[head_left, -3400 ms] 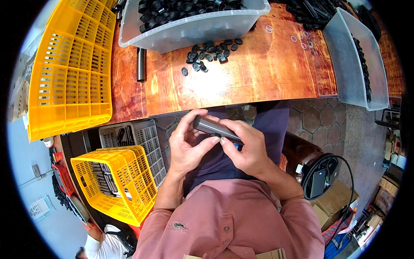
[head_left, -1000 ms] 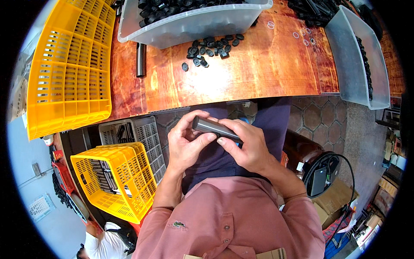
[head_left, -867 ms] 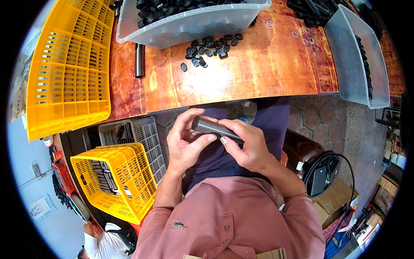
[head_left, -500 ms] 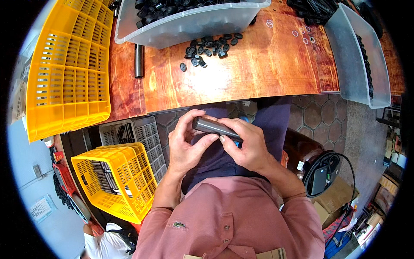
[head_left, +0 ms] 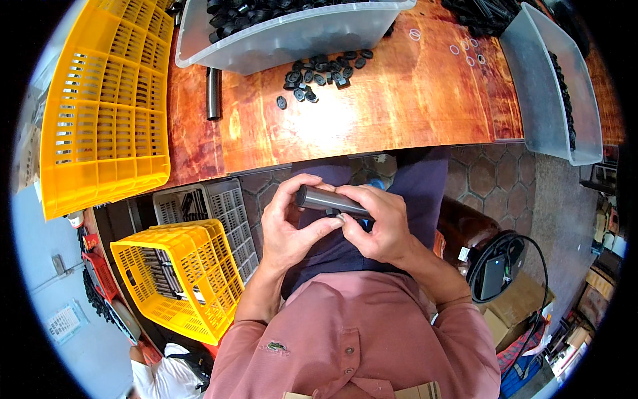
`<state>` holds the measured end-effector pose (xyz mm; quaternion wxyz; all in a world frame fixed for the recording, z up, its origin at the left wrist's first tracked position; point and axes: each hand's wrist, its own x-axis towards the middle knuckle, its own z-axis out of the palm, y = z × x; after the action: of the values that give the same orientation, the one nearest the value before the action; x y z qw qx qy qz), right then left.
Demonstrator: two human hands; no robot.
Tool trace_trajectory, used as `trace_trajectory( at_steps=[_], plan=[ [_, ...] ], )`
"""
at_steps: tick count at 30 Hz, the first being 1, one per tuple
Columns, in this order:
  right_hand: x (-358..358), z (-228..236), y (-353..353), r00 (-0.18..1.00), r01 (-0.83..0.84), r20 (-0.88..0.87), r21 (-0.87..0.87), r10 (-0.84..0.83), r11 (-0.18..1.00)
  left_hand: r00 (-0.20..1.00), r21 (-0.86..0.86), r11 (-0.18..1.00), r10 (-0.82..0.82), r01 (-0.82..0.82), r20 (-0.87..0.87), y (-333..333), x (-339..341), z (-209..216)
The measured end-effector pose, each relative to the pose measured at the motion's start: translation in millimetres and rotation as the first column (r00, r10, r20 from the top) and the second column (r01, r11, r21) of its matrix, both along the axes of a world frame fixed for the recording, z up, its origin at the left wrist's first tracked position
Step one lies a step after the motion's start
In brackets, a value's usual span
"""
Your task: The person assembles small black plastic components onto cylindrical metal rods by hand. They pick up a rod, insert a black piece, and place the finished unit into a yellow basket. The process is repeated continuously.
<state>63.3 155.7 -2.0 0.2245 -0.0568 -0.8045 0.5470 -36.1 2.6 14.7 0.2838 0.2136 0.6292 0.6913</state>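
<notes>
A dark grey tube with a smooth, shiny surface lies slantwise between my hands, above my lap and in front of the table edge. My left hand curls round its left end, fingers behind it and thumb below. Over the other end closes my right hand, its fingers on top and its thumb underneath. Both thumb tips meet under the tube's middle; whatever small part may sit between them is mostly hidden. On the wooden table, a similar tube lies near the clear bin.
Small black oval caps lie loose by a clear plastic bin full of black parts. Another clear bin stands at the right, near several thin rings. Yellow crates are at the left, the lower one holding tubes.
The tube stays in both hands at nearly the same spot. My left thumb has shifted slightly down and right, toward the right thumb tip.
</notes>
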Motion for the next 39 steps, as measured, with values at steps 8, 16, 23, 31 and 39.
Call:
trace_trajectory(
  at_steps=[8,16,23,31,39],
  plan=[
    [-2.4,1.2,2.3,0.999,-0.026,0.026,0.010,0.026,1.000,0.997,-0.026,0.998,0.063,-0.064,-0.033,0.1,1.4,-6.7],
    [2.1,2.6,-7.8,0.989,0.026,0.145,0.049,-0.032,0.998,0.995,-0.045,0.995,0.094,-0.092,0.038,1.4,4.8,-22.2],
    [23.2,-11.1,-10.8,0.974,-0.044,0.225,0.082,0.024,0.996,0.969,-0.043,0.999,0.036,-0.027,0.243,-23.1,26.9,-53.3],
    [61.6,-35.4,-10.5,0.800,-0.259,0.529,-0.122,0.283,0.958,0.943,-0.491,0.805,-0.283,0.334,0.178,-45.8,41.1,-49.8],
    [43.3,-38.5,-0.6,0.901,-0.260,0.355,-0.020,0.250,0.965,0.808,-0.545,0.677,-0.590,0.495,0.001,-30.5,-3.1,-32.7]
  ],
)
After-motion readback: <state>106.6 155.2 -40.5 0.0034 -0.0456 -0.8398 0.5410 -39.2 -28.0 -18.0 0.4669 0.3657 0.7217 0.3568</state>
